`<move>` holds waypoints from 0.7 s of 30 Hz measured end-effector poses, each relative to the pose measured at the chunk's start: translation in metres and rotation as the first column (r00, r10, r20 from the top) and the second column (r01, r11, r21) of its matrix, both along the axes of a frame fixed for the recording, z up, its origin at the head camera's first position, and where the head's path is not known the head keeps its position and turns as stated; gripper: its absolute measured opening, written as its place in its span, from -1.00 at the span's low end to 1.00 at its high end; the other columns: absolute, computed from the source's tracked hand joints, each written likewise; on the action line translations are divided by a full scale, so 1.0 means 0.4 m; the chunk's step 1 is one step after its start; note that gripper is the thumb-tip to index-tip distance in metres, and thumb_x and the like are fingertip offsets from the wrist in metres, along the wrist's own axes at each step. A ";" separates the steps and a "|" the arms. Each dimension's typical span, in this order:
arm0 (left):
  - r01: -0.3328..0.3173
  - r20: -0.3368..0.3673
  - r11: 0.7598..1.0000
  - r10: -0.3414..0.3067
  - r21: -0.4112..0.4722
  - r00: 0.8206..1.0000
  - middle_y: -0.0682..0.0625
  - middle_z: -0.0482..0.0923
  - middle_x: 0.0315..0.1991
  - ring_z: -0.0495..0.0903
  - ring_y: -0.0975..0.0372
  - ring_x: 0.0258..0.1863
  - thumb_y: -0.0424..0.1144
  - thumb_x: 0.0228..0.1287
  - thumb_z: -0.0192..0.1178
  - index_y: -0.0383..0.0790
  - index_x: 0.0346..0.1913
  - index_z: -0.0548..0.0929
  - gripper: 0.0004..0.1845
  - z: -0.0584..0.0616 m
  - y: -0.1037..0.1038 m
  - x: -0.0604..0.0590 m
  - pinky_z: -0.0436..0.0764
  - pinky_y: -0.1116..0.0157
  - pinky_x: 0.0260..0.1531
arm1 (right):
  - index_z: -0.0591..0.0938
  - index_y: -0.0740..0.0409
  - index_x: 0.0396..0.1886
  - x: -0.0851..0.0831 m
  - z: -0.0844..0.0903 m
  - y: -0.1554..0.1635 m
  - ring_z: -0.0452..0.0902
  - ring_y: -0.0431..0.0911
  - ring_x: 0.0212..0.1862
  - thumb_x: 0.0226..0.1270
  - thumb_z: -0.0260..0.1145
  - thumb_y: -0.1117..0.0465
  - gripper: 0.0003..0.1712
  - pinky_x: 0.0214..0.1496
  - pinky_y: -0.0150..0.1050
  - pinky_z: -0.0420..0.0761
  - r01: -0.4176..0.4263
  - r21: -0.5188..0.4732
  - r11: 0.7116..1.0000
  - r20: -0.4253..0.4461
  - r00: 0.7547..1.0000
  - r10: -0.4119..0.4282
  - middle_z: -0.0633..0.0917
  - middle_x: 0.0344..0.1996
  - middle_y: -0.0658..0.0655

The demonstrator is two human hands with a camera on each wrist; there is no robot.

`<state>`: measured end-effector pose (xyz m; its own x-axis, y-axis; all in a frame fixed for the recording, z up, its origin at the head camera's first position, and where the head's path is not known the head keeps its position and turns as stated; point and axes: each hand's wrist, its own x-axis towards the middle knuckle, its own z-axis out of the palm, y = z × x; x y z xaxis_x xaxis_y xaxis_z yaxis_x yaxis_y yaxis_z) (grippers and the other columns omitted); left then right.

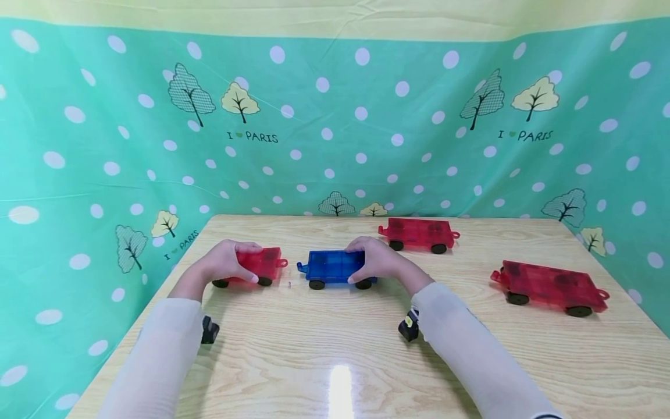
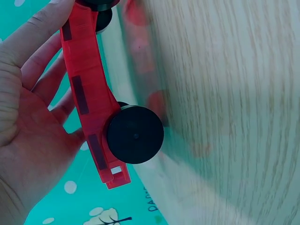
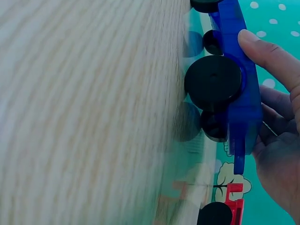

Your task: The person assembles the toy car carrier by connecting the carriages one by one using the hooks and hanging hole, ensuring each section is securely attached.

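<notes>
**Two toy wagons, one in each of my hands**

I am holding a small red wagon (image 1: 259,265) and a blue wagon (image 1: 332,267) on the bench (image 1: 335,349), both standing on their black wheels. Each one is lying with its long axis running left to right. The red wagon's loop coupling is pointing right, toward the blue one, and the blue wagon's hook end is pointing left, toward the red one. The two ends are sitting near each other but apart, with a gap of bare wood between them.

My left hand (image 1: 225,263) is curling over the left end of the small red wagon, fingers on the far edge and thumb on the near edge. My right hand (image 1: 377,260) is gripping the right end of the blue wagon in the same way.

I am counting four wagons in all: three red and one blue. A second red wagon (image 1: 419,234) is standing far and to the right, and a longer red wagon (image 1: 549,286) is standing at the right side of the bench, well apart from my hands.
</notes>
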<state>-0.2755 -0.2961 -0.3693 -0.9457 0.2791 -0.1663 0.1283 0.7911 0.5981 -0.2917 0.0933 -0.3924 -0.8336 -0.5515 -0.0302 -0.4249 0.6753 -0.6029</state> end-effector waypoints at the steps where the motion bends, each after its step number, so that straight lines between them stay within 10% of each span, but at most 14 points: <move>1: 0.003 -0.002 1.000 -0.003 0.002 1.000 -0.34 0.44 0.52 0.41 -0.31 0.41 -0.21 0.06 0.67 -0.33 0.48 0.53 -0.11 0.002 0.002 0.000 0.76 -0.01 0.12 | 0.64 0.24 0.39 -0.002 0.000 0.001 0.43 0.20 0.52 0.14 0.71 0.06 -0.17 0.59 0.13 0.44 -0.001 0.001 1.000 0.001 1.000 0.001 0.60 0.43 0.26; 21: 0.012 -0.008 1.000 -0.011 0.016 1.000 -0.33 0.44 0.51 0.45 -0.30 0.37 -0.19 0.07 0.67 -0.25 0.49 0.54 -0.11 0.025 0.027 0.008 0.80 0.03 0.04 | 0.63 0.21 0.42 0.007 0.005 0.000 0.41 0.20 0.53 0.14 0.72 0.06 -0.15 0.60 0.13 0.42 0.002 -0.002 1.000 0.019 1.000 -0.002 0.56 0.46 0.24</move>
<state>-0.2725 -0.2851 -0.3593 -0.9438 0.2926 -0.1538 0.1423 0.7798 0.6097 -0.2891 0.0934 -0.3903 -0.8340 -0.5500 -0.0446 -0.4122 0.6748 -0.6122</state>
